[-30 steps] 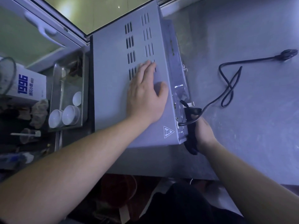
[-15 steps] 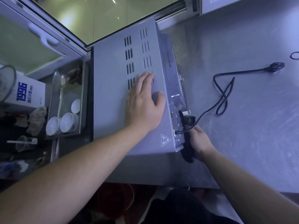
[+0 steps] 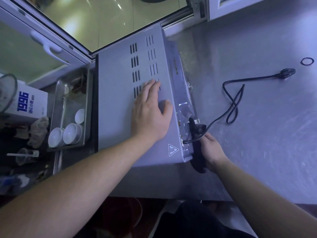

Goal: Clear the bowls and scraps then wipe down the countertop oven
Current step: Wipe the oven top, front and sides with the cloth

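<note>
Slid dark cloth (image 3: pixel 197 152) slightly along oven (image 3: pixel 120 109) rear panel on surface (image 3: pixel 257 134); right hand (image 3: pixel 211 149) fingers closed on cloth, left hand (image 3: pixel 150 112) flat, open, bracing top. Wiping underway.

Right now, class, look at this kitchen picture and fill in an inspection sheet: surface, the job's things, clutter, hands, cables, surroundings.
Surface: steel counter, bare and scuffed to the right of the oven.
Job's things: oven on the counter, vented panel facing the camera; dark cloth against its right side; three white bowls in a metal tray to its left.
Clutter: white box, plastic cup and crumpled rag at far left; black ring on the counter.
Hands: left hand flat on the oven; right hand gripping the cloth.
Cables: power cord looped on the counter, plug lying loose.
Surroundings: window behind the oven.
</note>
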`<state>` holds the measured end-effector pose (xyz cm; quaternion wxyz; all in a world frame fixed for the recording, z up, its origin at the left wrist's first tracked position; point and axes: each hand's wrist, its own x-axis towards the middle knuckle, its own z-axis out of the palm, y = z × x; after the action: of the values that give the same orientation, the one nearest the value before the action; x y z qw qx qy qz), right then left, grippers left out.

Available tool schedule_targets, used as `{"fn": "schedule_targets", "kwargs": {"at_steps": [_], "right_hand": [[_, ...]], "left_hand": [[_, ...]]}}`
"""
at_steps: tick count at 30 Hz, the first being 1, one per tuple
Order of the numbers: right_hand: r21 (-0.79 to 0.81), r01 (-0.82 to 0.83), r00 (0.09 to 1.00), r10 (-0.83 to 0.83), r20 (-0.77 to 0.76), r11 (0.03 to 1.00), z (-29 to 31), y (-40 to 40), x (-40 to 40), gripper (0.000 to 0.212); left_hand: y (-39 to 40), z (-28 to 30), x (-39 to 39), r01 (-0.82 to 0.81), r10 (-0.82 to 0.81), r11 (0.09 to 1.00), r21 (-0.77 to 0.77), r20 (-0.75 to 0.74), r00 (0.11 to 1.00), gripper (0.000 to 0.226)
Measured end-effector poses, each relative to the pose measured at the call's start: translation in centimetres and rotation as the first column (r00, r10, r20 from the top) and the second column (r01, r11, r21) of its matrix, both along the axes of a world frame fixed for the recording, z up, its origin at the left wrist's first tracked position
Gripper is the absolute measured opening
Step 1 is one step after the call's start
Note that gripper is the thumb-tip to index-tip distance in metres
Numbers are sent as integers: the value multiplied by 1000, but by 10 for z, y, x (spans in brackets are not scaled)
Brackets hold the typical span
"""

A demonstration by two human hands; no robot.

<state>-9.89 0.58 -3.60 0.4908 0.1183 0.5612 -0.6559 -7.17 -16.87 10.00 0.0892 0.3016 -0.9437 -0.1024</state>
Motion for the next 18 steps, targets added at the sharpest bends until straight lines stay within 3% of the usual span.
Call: {"fn": "schedule_targets", "kwargs": {"at_steps": [6, 10, 15, 18], "right_hand": [[113, -74, 997, 76, -17, 991, -26, -2, 14, 32], [142, -87, 996, 86, 16, 986, -10, -2, 7, 30], [22, 13, 998, -15, 68, 1000, 31, 13, 25, 19], [-82, -4, 998, -1, -59, 997, 63, 29, 40, 17]], "left_hand": [[-1, 0, -1, 10, -10, 1000, -4, -11, 1000, 62], [-1, 0, 0, 8, -8, 1000, -3, -14, 1000, 61], [-2, 0, 0, 16, -16, 1000, -8, -24, 1000, 62], [0, 0, 0, 16, -17, 1000, -13, -26, 1000, 64]]}}
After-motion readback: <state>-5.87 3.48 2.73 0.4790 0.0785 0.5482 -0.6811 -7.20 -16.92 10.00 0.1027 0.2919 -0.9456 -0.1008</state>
